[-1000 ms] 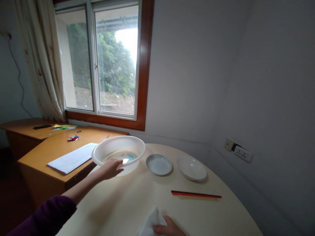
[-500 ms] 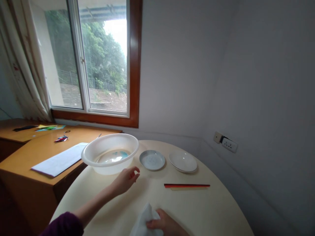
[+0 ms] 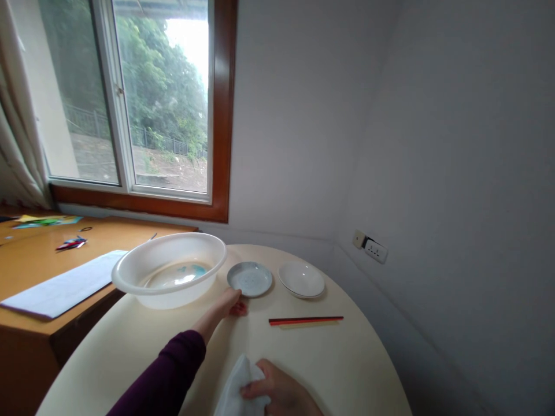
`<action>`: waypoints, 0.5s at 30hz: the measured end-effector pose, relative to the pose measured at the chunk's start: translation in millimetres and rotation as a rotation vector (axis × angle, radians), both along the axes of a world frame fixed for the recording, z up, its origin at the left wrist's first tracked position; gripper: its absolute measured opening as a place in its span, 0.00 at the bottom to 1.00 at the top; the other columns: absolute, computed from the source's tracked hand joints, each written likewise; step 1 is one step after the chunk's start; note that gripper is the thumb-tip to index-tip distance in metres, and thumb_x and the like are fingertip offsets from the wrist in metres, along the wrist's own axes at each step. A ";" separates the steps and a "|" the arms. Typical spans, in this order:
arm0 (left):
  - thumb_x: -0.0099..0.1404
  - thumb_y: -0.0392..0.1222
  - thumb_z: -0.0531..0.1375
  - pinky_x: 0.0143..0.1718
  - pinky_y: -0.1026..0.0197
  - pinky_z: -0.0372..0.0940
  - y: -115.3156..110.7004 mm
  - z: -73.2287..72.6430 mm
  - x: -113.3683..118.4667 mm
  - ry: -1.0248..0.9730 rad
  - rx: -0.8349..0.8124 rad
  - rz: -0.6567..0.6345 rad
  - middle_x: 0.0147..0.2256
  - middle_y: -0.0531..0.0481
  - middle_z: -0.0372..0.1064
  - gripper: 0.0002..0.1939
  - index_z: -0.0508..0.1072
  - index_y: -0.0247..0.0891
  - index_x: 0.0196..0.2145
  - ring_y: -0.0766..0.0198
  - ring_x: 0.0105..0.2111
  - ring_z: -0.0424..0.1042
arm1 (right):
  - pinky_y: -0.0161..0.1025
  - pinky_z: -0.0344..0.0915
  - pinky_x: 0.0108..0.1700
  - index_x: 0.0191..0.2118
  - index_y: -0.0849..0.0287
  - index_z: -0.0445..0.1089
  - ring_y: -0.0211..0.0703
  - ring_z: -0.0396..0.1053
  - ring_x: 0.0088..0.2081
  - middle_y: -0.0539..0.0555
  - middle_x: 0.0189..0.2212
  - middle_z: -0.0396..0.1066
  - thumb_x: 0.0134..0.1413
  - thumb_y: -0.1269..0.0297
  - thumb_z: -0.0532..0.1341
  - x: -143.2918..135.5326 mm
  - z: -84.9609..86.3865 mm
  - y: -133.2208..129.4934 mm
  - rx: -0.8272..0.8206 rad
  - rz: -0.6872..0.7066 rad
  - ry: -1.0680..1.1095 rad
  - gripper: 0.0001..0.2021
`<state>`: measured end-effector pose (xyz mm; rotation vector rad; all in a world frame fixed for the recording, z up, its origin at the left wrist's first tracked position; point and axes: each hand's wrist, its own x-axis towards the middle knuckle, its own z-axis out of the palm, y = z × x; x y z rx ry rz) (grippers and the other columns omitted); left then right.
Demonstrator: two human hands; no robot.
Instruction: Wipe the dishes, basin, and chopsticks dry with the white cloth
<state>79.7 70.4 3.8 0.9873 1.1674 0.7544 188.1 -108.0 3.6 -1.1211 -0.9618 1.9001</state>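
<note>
- At the far left, a white sheet (image 3: 65, 283) lies on a brown desk (image 3: 26, 335).
- Next, a big white tub (image 3: 169, 297) sits on the round table (image 3: 355, 370).
- Then the left hand (image 3: 230, 302) is at the near rim of the blue-grey plate (image 3: 250, 279); I can't tell if it grips.
- Closer, a white cloth (image 3: 234, 388) is pinched in the right hand (image 3: 273, 386).
- Last, red sticks (image 3: 306, 320) lie in front of a white dish (image 3: 301, 279).

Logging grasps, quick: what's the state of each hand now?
Left hand: at the grey plate; grip cannot be told.
Right hand: closed, holding a white cloth.
</note>
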 end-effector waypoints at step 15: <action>0.64 0.32 0.51 0.36 0.57 0.71 -22.6 -11.5 -13.8 -0.271 -0.030 0.132 0.27 0.33 0.72 0.13 0.61 0.18 0.44 0.56 0.26 0.76 | 0.34 0.58 0.27 0.27 0.65 0.70 0.36 0.64 0.22 0.51 0.22 0.69 0.20 0.62 0.69 16.2 -27.6 15.1 0.098 0.051 -0.034 0.19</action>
